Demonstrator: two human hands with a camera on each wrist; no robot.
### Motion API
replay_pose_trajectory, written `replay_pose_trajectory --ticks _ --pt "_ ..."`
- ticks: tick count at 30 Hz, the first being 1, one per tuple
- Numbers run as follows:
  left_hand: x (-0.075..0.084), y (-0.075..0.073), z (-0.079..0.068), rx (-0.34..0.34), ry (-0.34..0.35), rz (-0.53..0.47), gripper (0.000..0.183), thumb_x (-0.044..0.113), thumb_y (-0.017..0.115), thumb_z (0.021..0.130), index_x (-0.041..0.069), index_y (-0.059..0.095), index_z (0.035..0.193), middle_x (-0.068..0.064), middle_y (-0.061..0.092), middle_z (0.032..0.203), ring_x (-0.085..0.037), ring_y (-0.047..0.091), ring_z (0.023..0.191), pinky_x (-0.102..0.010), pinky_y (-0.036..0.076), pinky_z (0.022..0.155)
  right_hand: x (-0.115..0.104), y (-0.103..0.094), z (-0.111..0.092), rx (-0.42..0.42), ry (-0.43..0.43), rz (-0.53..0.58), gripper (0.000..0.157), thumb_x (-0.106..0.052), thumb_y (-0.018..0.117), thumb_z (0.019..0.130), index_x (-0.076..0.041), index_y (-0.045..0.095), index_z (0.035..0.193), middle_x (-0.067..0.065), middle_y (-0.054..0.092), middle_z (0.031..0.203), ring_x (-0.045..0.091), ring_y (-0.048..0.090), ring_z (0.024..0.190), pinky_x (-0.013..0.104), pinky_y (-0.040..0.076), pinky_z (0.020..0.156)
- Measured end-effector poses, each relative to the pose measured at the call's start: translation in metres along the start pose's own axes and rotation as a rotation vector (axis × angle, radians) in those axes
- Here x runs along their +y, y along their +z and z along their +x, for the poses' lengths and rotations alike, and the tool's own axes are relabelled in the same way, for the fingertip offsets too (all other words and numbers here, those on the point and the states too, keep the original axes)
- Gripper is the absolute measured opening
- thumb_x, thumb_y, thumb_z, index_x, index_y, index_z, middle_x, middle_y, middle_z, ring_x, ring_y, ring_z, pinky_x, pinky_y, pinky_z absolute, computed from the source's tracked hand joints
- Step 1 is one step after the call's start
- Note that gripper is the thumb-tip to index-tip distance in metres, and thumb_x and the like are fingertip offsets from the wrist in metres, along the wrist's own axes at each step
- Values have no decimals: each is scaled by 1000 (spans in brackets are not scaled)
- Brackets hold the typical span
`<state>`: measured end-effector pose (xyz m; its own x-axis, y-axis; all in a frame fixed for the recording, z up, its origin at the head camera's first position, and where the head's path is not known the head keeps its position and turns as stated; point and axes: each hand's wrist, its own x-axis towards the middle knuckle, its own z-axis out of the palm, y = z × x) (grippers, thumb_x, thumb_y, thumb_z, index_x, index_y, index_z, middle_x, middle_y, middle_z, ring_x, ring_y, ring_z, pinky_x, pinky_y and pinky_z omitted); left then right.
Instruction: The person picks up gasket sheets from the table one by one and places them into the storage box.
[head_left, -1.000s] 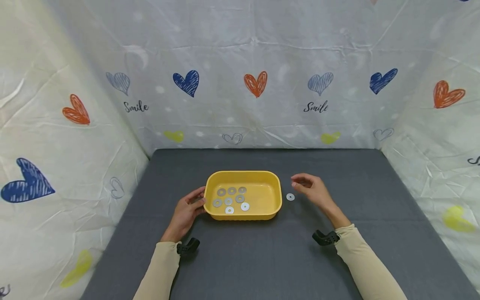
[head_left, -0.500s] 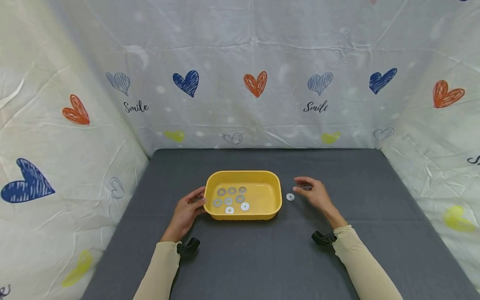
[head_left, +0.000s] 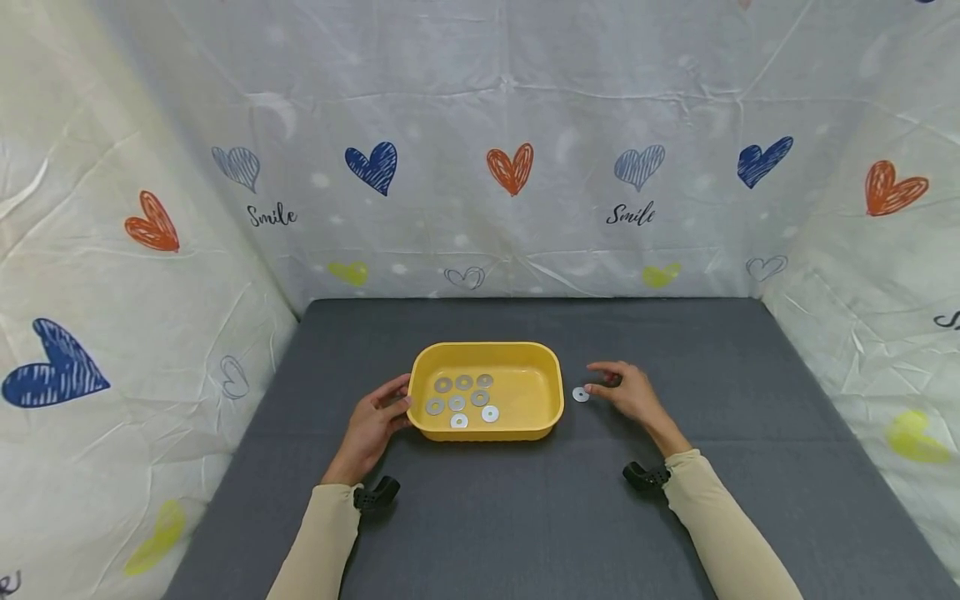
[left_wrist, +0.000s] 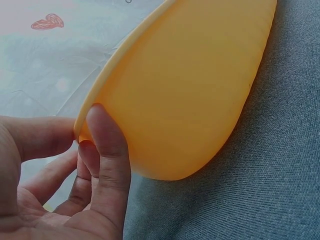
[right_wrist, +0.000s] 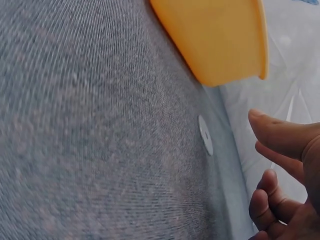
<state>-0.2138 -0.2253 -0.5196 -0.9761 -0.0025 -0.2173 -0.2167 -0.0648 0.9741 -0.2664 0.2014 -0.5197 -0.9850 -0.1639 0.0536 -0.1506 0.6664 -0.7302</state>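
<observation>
A yellow plastic tray (head_left: 529,392) stands on the table with several flat metal washers (head_left: 491,413) lying in its left and middle part. My left hand (head_left: 372,427) grips the tray's left end, its fingers and thumb pinching the rim and wall in the left wrist view. To the right of the tray, a single washer (head_left: 579,398) lies flat on the cloth. Close by it is my right hand (head_left: 632,395), thumb and forefinger apart with nothing between them. In the right wrist view the loose washer (right_wrist: 205,135) sits apart from the thumb, below the hand.
Dark grey cloth (head_left: 480,525) covers the table. Behind and on both sides hangs a pale curtain (head_left: 465,108) printed with hearts. A black strap (head_left: 377,493) is on the left wrist and another black strap (head_left: 647,476) on the right.
My right hand has shifted slightly down toward the loose washer, its thumb and forefinger spreading. My left hand and the tray stay where they were.
</observation>
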Motion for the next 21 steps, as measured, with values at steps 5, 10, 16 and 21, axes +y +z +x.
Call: replay_pose_trajectory --ticks 5,10,16,21 --pt "0 0 0 1 -5 -2 48 8 57 98 12 47 145 -6 49 122 -15 59 96 -23 55 74 4 2 3 -28 21 3 38 -26 79 83 -12 72 118 6 56 90 18 47 81 31 37 71" --pt "1 1 -1 3 -14 5 47 8 57 99 12 47 145 -7 49 124 -14 59 93 -22 55 74 8 4 3 -69 -9 -2 34 -22 79 83 -11 74 115 7 57 88 18 46 79 31 37 71" --pt "0 1 0 -2 -14 1 47 9 56 99 12 47 145 -8 48 125 -15 58 96 -23 55 74 10 7 4 -105 -37 -13 36 -22 80 82 -12 74 115 7 57 86 18 45 79 30 35 70" --pt "0 0 0 -4 -7 -1 47 9 57 99 12 47 145 -7 48 123 -15 58 96 -23 55 75 10 9 5 -113 -47 -41 36 -21 80 82 -12 74 116 8 57 86 18 46 78 30 35 69"
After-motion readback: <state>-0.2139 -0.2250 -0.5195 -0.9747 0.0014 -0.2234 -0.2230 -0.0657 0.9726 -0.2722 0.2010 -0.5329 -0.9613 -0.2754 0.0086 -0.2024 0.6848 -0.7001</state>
